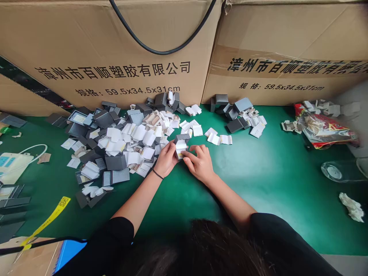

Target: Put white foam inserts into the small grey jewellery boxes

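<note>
In front of me, my left hand [167, 159] is closed around a small dark grey box [185, 137] that stands with its lid raised. White lining shows inside the box, with a yellowish patch near its lower end. My right hand [200, 163] reaches in from the other side, its index fingertip touching the inside of the box. Its thumb is apart from that finger, and nothing shows in its grasp. Just left of my hands lies a heap of white folded cards [140, 134] mixed with grey boxes [116, 162].
Large cardboard cartons [115, 46] wall off the back of the green table [258, 172]. A smaller box pile [235, 124] sits behind my right hand. At right lie a red plastic bag [327, 126], a clear cup [335, 171] and crumpled tissue [352, 207]. A black cable [161, 51] hangs overhead.
</note>
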Demonstrator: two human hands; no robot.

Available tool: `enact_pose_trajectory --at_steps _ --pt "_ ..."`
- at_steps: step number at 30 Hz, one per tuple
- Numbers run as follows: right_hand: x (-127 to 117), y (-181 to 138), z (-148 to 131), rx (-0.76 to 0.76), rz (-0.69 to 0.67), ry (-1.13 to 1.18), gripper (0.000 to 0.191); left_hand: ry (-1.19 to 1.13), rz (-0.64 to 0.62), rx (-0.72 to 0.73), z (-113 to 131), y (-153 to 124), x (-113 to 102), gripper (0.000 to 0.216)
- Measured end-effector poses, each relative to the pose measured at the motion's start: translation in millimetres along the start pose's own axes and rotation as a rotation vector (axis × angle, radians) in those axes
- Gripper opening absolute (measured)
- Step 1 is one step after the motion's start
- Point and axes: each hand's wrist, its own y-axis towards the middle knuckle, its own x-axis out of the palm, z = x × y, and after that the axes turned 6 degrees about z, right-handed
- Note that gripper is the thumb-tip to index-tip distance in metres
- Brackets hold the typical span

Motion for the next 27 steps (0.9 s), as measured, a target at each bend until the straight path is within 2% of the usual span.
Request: enact_pose_trajectory --at_steps 9,17,23,27 --pt "0.0 0.8 -1.3 0.033 -0.099 -0.059 0.032 -0.010 -0.012 -0.034 -1.8 0.6 -3.7 0.039" --pt "-3.6 3.2 -7.2 -0.037 -0.190 -0.124 0.038 -0.001 0.071 -0.034 -1.9 1.4 -3.8 0.040" --pt "-1.2 2.0 -3.9 -0.053 -0.162 -0.088 0.040 -0.033 0.065 -0.064 0.4 2.0 -3.9 0.036" --pt "-1.9 2.8 -6.3 -0.055 -0.200 -0.081 0.044 -0.015 0.111 -0.057 -1.5 2.6 -5.0 0.036"
